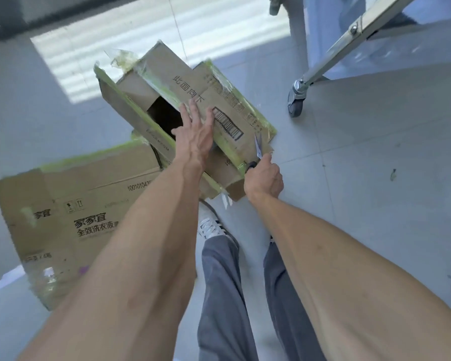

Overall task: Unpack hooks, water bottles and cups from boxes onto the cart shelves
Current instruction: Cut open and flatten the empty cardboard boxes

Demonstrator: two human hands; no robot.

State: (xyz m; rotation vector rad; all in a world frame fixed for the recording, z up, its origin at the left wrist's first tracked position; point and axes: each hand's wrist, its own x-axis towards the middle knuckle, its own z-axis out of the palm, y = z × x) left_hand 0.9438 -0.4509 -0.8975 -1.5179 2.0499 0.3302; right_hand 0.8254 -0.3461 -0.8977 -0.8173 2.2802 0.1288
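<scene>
Cardboard box [167, 82] under left hand [193, 136]

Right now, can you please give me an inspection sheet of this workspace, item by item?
Surface: grey tiled floor, a few dark spots.
Job's things: open cardboard box with green tape, tilted; its inside is dark, contents not visible. No hooks, bottles or cups seen.
Clutter: flattened printed carton lying on the floor beside it.
Hands: left hand rests flat on the box flap; right hand grips scissors, blades at the box edge.
Cables: nothing seen.
Surroundings: cart leg with castor wheel; the person's grey trousers and a shoe.
</scene>
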